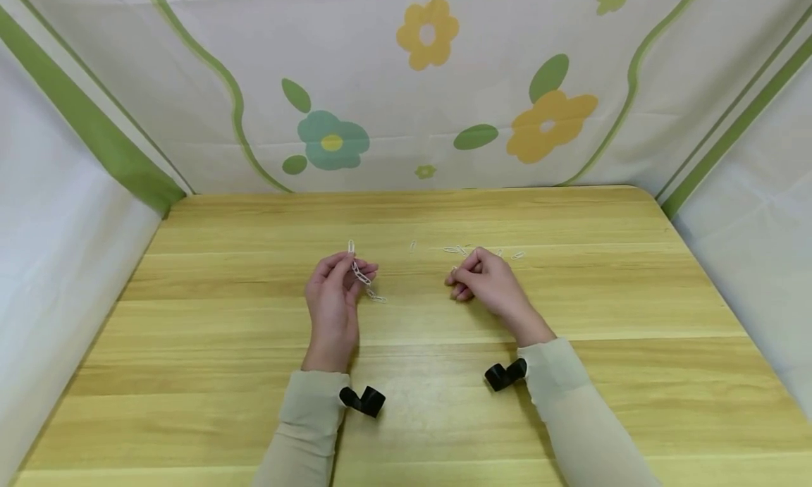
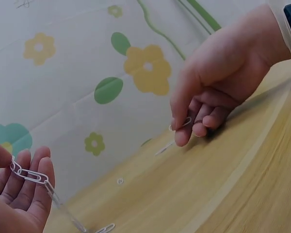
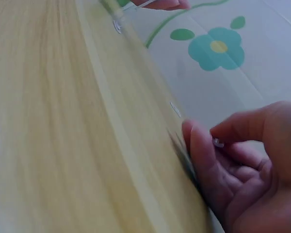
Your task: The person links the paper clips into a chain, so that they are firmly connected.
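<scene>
A little left of the frame's centre, the person's left hand [image 1: 333, 304] pinches a chain of white paper clips [image 1: 362, 277] between thumb and forefinger. Its top link rises above the fingertips, and the other links hang down across the fingers; whether the lowest one touches the wooden counter [image 1: 406, 416], one cannot tell. Right of the centre, the right hand [image 1: 491, 286] pinches a single white paper clip [image 2: 187, 121], also with thumb and forefinger. Just beyond this hand some loose paper clips [image 1: 452, 250] lie on the counter, and one separate paper clip [image 1: 412, 246] lies between the two hands, higher in the frame. A flower-printed cloth [image 1: 380, 22] fills the upper part
</scene>
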`<move>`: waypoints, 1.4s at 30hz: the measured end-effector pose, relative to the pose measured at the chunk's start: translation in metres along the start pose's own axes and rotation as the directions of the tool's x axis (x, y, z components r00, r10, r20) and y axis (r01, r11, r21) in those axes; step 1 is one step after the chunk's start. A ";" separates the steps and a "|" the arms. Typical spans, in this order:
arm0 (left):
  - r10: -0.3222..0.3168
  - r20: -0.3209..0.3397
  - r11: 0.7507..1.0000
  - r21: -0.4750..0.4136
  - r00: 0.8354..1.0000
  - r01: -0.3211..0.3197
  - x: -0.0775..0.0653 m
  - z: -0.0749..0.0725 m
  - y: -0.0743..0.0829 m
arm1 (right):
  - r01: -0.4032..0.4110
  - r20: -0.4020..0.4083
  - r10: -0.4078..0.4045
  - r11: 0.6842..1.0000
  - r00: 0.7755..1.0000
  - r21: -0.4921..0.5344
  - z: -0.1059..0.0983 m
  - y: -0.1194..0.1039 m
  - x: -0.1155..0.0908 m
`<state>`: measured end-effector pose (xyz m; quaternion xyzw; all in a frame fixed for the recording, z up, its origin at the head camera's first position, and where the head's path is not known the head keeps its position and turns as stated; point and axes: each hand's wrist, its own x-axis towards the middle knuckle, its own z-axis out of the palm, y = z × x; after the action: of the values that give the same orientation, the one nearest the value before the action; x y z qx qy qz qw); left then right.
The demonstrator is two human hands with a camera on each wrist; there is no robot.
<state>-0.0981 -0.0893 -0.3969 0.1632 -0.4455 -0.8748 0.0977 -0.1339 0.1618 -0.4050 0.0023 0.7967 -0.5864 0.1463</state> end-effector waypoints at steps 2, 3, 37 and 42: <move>0.009 0.016 1.000 0.005 1.000 -0.009 -0.002 0.002 0.002 | 0.000 0.007 -0.001 0.997 1.000 0.080 -0.002 0.001 0.000; 0.017 0.026 1.000 0.008 1.000 -0.017 -0.003 0.003 0.003 | 0.005 0.009 -0.006 0.994 1.000 0.107 -0.002 0.001 0.000; -0.139 0.248 0.903 0.430 0.959 0.020 -0.037 0.037 -0.003 | 0.246 0.008 -0.258 0.930 0.966 0.274 0.002 -0.026 -0.013; -0.161 0.247 0.888 0.459 0.956 0.031 -0.037 0.037 -0.004 | 0.287 -0.068 -0.279 0.925 0.958 0.248 0.004 -0.029 -0.014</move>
<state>-0.0773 -0.0475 -0.3729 0.0791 -0.6364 -0.7657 -0.0502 -0.1247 0.1515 -0.3753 -0.0848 0.7087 -0.6989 0.0463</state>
